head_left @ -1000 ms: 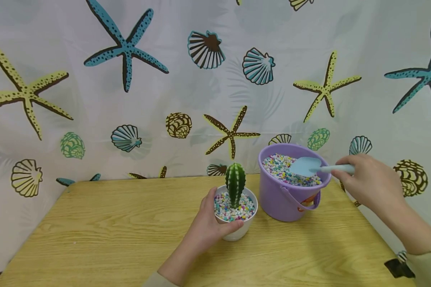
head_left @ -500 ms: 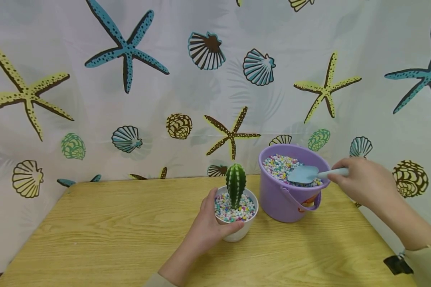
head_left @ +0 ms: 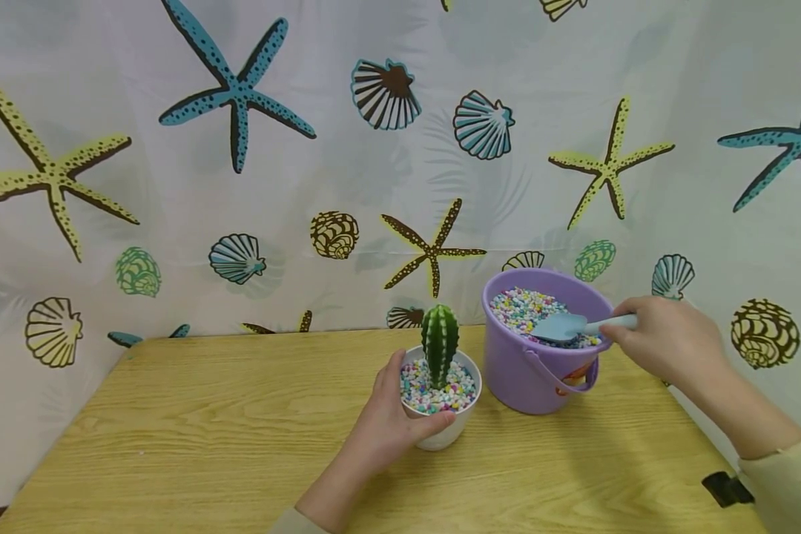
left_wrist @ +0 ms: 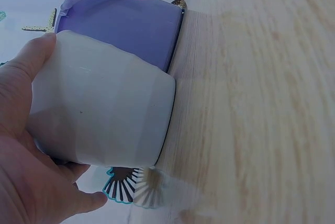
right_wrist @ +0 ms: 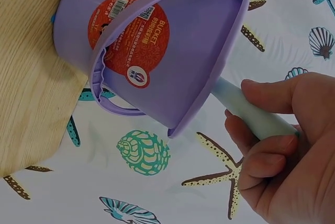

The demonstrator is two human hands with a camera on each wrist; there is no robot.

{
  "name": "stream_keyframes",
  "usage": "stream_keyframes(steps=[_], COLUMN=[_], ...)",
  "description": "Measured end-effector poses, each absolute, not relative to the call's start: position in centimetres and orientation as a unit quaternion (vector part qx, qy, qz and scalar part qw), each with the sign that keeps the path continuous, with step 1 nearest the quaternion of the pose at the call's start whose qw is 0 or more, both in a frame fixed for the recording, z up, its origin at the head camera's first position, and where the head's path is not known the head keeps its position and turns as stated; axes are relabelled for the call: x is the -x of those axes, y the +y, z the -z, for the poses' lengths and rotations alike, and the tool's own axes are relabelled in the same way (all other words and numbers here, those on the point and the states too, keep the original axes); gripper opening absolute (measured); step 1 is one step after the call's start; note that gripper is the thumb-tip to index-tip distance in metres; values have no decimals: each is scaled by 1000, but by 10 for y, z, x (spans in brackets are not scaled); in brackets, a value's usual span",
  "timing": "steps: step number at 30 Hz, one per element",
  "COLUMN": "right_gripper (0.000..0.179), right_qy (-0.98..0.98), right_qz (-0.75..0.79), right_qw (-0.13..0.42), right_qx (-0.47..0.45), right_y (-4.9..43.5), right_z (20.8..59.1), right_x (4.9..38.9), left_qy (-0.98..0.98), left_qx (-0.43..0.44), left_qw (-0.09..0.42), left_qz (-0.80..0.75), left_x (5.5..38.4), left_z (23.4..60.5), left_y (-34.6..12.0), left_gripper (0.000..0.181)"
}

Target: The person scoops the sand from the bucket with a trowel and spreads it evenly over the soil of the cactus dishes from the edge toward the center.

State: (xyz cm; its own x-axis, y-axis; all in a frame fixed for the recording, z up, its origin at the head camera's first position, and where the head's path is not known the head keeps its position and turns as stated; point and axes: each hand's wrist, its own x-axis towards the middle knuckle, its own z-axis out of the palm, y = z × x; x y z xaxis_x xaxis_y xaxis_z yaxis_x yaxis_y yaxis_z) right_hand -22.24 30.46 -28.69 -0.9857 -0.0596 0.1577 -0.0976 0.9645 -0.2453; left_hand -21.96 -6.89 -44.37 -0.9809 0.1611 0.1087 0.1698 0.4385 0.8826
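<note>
A green cactus (head_left: 439, 345) stands in a white pot (head_left: 440, 437) topped with multicoloured pebbles (head_left: 419, 386). My left hand (head_left: 390, 419) grips the pot from its left side, thumb across the front and fingers round the back; the left wrist view shows the pot's plain side wall (left_wrist: 104, 98). To the right of the pot, a purple bucket (head_left: 523, 378) holds more of the same small pebbles (head_left: 523, 305). With my right hand (head_left: 670, 337) I hold a light blue toy shovel (head_left: 561, 326) by its handle, its blade low over the pebbles inside the bucket.
The wooden table (head_left: 207, 423) stretches to the left and front. A patterned curtain (head_left: 294, 170) with starfish and shells hangs close behind the bucket and down the right side. The bucket's handle (head_left: 590, 378) hangs down at its front right.
My right hand has moved left and slightly down, and the shovel's blade has tilted and sunk lower against the pebbles in the bucket. My left hand and the pot have stayed put.
</note>
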Motion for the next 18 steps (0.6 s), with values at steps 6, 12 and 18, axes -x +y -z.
stream_keyframes(steps=[6, 12, 18], right_gripper=[46, 44, 45], right_qy=[-989, -988, -985], right_qz=[-116, -123, -134], right_qw=[81, 92, 100], right_qx=[-36, -35, -27], right_y=[303, 304, 302], right_z=[289, 296, 304], right_x=[227, 232, 235], left_qy=[-846, -847, -847], left_qx=[100, 96, 95], left_qw=[6, 4, 3], left_qz=[523, 523, 523], left_x=[219, 219, 219], left_z=[443, 443, 444], left_y=[-69, -69, -69], left_gripper=[125, 127, 127])
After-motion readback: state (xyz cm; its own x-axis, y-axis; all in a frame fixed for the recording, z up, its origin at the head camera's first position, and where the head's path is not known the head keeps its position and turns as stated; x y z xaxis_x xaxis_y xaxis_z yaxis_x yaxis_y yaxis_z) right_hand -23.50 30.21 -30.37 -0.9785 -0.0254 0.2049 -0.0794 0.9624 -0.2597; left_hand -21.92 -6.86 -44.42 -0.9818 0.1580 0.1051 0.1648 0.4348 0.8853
